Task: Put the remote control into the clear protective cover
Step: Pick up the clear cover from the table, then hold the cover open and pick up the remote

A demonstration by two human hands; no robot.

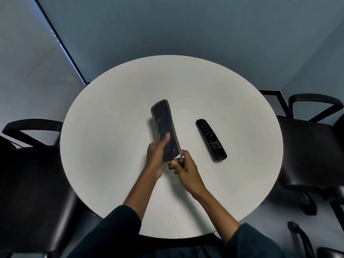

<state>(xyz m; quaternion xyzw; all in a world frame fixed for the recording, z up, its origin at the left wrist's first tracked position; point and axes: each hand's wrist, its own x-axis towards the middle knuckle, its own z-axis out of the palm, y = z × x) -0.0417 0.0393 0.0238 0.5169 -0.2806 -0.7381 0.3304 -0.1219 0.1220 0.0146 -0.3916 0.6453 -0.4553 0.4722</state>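
Both hands grip the protective cover [164,130], left hand [155,155] alongside, right hand [186,169] pinching its near end, remote control [211,139] lying apart on the surface [111,127].

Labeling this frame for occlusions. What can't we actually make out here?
- Head view: near end of the cover, where it would open, is hidden by the left hand and right hand; open or closed is unclear.
- Button labels on the remote are too small to read.
- Right hand's fingers curl under the cover, so the grip is unseen.
- Whether the cover touches the table cannot be told.
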